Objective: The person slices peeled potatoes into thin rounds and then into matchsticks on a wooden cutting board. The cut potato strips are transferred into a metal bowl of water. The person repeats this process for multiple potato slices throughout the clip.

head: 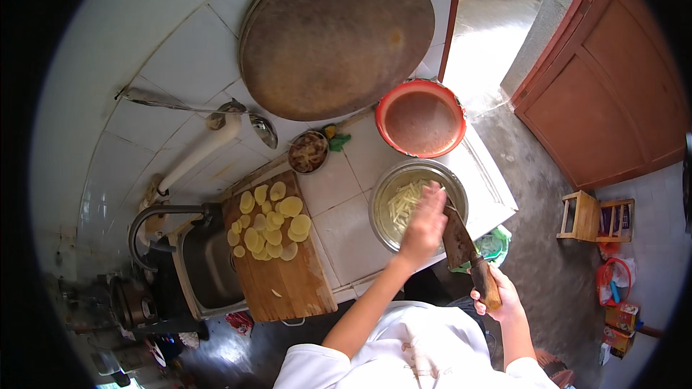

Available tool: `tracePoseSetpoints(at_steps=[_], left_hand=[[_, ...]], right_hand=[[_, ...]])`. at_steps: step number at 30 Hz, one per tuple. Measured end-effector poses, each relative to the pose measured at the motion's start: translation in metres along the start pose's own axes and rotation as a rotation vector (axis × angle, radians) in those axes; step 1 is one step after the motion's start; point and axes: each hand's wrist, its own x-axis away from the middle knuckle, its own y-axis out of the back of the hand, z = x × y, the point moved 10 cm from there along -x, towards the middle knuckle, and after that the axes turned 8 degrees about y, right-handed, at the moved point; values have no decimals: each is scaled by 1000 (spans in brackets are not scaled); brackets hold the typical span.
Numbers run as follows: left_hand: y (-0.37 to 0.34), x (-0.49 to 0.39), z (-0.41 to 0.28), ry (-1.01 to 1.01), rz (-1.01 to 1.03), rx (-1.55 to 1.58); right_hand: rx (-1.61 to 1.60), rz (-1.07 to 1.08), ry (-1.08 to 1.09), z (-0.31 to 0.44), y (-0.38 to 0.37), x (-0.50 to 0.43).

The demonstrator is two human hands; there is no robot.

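Note:
A metal bowl [383,237] holds pale potato strips [403,202] in what looks like liquid. Over its right part is my left hand [424,224], blurred, its fingers close to the blade of a Chinese cleaver [458,237]; whether they touch the blade or hold any strips cannot be told. My right hand [500,294] grips the cleaver by its wooden handle, with the blade at the bowl's right rim. To the left, potato slices [273,221] are spread over the upper half of a wooden cutting board [286,292], with one small piece lower down.
A red-rimmed basin [384,132] of brownish liquid stands beyond the bowl. A small metal bowl [308,152] of food sits near the wall. The board overlaps a sink [211,265] with a dark faucet [162,209]. A bag-lined bin [492,243] is below the counter's right edge.

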Motion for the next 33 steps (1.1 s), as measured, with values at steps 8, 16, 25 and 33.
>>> tracePoseSetpoints(at_steps=[8,16,25,33], left_hand=[[-19,11,39,337,43,-75],[163,96,54,577,-496,-212],[249,283,164,914,-855,-846],[262,312,163,942,-1056,-465]], right_hand=[[-34,7,-8,5,-5,29],[98,-103,146,33,19,21],[-75,13,139,43,1,21],[-121,-14,153,35,17,19]])
